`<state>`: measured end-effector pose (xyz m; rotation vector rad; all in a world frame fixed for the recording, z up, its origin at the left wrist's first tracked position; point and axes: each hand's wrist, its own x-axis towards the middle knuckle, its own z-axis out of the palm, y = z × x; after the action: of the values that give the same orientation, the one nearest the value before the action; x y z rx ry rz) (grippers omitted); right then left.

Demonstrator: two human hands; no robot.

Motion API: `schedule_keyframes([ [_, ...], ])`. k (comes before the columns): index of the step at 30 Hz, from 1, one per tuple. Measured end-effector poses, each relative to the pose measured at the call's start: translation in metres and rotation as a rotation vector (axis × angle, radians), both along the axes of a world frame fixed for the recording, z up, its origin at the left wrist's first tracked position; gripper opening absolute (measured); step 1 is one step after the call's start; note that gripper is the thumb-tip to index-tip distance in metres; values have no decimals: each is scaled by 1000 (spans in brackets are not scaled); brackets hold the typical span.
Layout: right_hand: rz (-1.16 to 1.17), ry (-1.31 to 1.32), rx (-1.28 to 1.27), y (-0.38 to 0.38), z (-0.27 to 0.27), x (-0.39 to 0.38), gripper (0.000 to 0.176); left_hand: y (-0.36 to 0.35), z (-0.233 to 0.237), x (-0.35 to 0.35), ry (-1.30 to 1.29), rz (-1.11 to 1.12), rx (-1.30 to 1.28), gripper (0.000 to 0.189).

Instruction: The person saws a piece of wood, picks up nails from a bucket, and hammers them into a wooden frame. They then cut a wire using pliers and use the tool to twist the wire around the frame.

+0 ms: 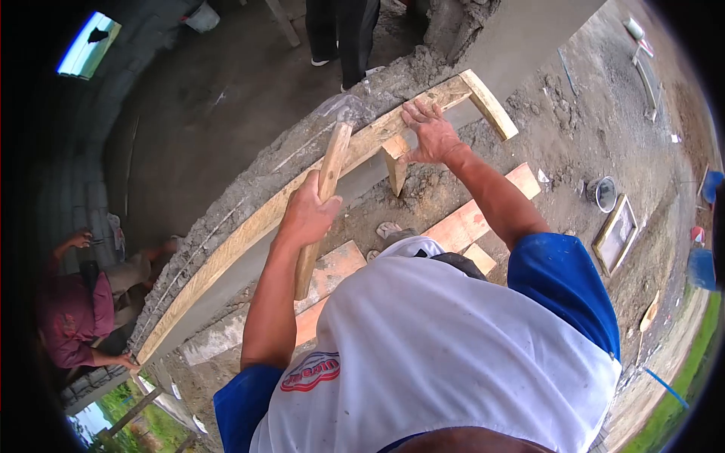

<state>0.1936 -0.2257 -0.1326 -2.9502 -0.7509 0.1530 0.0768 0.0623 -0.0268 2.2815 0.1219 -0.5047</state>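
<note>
Along the edge of a rough cement-topped wall (249, 192) lies a long wooden board (226, 253), which looks bowed in this wide view. My left hand (308, 211) is wrapped round a short wooden slat (331, 167), whose upper end crosses over the long board. My right hand (432, 137) grips the board farther right, fingers over its top and thumb beside a short wooden crosspiece (395, 162). Another short wooden piece (491, 106) extends from the board's right end. A crumpled clear plastic sheet (340, 108) lies on the wall near the slat's tip.
A co-worker in a maroon shirt (75, 321) has a hand at the board's far left end. Another person's dark-trousered legs (343, 38) stand beyond the wall. Planks (461, 223) lie on the ground below. A bucket (603, 194) and a wooden frame (615, 234) are at right.
</note>
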Motion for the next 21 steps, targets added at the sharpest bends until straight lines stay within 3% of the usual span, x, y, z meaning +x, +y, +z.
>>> schedule_keyframes([
  [3,3,-2,4,0,2,2,112,34,10,-48,-9,190,-139,32],
  [9,66,17,223,42,30,27,57,79,-39,-193,-3,599,-347,22],
  [10,79,-86,241,57,35,27,34,80,-44,-216,19,623,-353,23],
  [12,150,-54,216,76,11,43,20,77,-46,-263,-1,713,-313,24],
  [13,150,43,375,79,-6,54,18,75,-62,-289,-62,760,-383,25],
  [14,137,-19,310,83,-19,65,13,68,-57,-305,25,841,-379,26],
  [15,127,-13,260,88,-9,62,18,67,-88,-332,-43,819,-293,27],
  [18,261,-41,228,83,-9,66,13,48,-120,-386,-78,921,-160,28],
  [21,323,-171,237,97,-2,52,13,33,-124,-432,177,1099,-243,31],
])
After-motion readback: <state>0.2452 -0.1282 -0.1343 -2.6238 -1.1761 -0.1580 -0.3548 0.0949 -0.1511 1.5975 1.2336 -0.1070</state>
